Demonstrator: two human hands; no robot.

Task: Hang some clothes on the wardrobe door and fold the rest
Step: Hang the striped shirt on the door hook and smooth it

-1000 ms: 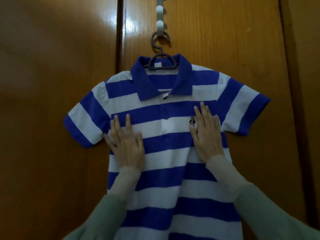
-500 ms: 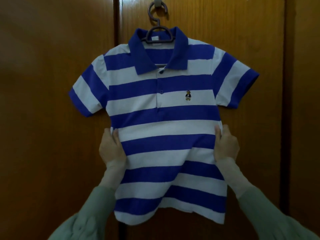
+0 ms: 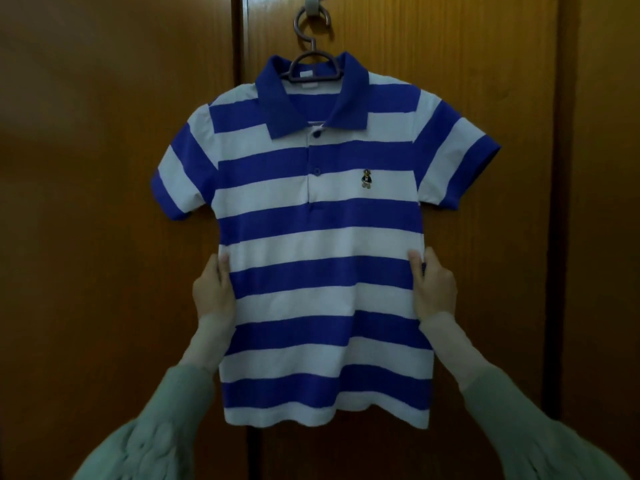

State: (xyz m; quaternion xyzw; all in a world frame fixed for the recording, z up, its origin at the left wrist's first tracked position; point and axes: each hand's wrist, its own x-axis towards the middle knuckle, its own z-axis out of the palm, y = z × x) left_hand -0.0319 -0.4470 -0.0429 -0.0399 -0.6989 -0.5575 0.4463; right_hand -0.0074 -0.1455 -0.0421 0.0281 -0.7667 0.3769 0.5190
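The polo shirt [image 3: 322, 237] hangs flat against the wardrobe door [image 3: 467, 64], covering its middle. Bare wood lies open beside both sleeves and under the hem. The left hand [image 3: 214, 289] and right hand [image 3: 434, 289] take up the shirt's side edges, and the hanger [image 3: 313, 46] blocks the collar top.

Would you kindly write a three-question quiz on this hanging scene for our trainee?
1. True or false: the striped polo shirt lies folded on a bed.
2. Where do the left hand and right hand hold the shirt? A) collar B) side edges C) sleeves
3. Fill in: the hanger hangs from a white ___ on the wardrobe door.

Key: 1 false, it hangs on the door; 2 B; 3 hook.
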